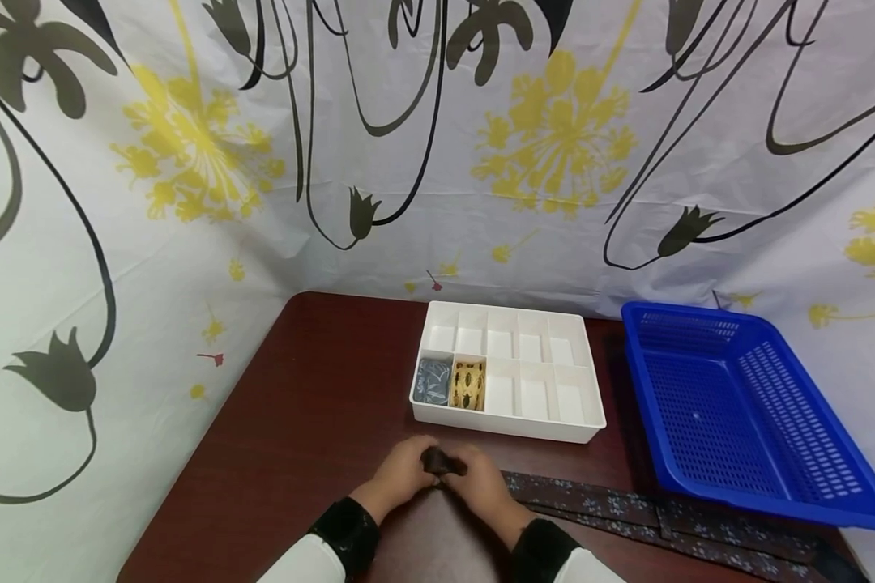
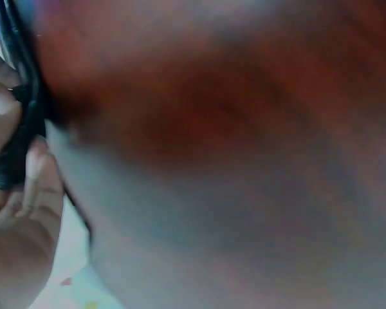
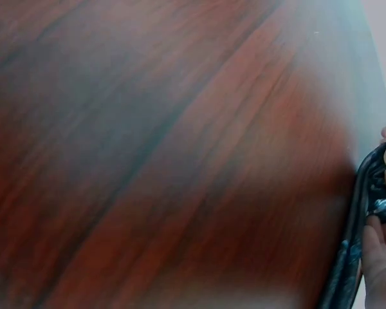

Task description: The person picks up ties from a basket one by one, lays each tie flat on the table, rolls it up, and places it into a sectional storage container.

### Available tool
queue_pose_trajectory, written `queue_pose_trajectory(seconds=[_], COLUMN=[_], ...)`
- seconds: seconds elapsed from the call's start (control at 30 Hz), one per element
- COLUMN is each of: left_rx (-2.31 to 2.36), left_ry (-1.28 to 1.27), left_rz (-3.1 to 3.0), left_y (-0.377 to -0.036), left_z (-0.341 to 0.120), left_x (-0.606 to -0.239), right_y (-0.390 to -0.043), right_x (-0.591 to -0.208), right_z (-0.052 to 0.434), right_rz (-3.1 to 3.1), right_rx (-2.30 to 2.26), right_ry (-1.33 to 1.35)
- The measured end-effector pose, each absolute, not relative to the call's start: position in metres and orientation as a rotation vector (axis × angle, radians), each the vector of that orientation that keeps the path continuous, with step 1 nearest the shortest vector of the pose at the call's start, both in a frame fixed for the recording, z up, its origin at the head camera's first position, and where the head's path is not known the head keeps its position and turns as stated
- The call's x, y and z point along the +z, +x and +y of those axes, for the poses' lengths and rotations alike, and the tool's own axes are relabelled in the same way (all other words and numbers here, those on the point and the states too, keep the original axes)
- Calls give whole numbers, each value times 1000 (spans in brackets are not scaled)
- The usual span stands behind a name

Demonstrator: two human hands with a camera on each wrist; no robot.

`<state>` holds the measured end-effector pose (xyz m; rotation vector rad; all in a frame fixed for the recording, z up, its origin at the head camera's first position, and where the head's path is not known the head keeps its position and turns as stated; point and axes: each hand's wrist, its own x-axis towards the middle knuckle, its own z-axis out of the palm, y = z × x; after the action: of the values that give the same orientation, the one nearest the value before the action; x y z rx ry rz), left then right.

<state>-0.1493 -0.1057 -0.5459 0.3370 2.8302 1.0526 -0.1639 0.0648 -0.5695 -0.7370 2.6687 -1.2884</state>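
Both hands meet at the near edge of the dark wood table (image 1: 313, 405). My left hand (image 1: 403, 470) and right hand (image 1: 481, 482) pinch the rolled-up end of a dark patterned tie (image 1: 443, 463) between them. The rest of the tie (image 1: 627, 510) trails flat to the right along the table. In the left wrist view the fingers (image 2: 38, 187) curl against the dark tie (image 2: 19, 141). Fingertips (image 3: 379, 251) holding the tie's edge (image 3: 357, 212) show at the far right of the right wrist view.
A white divided organizer tray (image 1: 510, 421) lies beyond the hands; a rolled blue-grey tie (image 1: 433, 380) and a rolled yellow patterned tie (image 1: 469, 384) fill its two front-left cells. A blue plastic basket (image 1: 809, 478) stands at the right. Flowered sheeting hangs behind and to the left.
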Motion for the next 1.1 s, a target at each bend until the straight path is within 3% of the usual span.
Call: queue_pose_trajectory(seconds=[0.2, 0.4, 0.73, 1.1], left_rx=[1376, 1376, 639, 33], left_ry=[313, 319, 517, 408], left_rz=[2668, 2659, 2972, 3052], left_y=[-149, -151, -149, -144], left_z=[-108, -107, -89, -61], left_x=[-557, -556, -535, -524], right_y=[-165, -165, -167, -162], right_x=[-574, -574, -575, -568], right_z=[71, 73, 77, 72], right_rz=[2619, 2631, 2670, 2791], right_rx=[-1387, -1364, -1290, -1082], right_ry=[-716, -681, -720, -818])
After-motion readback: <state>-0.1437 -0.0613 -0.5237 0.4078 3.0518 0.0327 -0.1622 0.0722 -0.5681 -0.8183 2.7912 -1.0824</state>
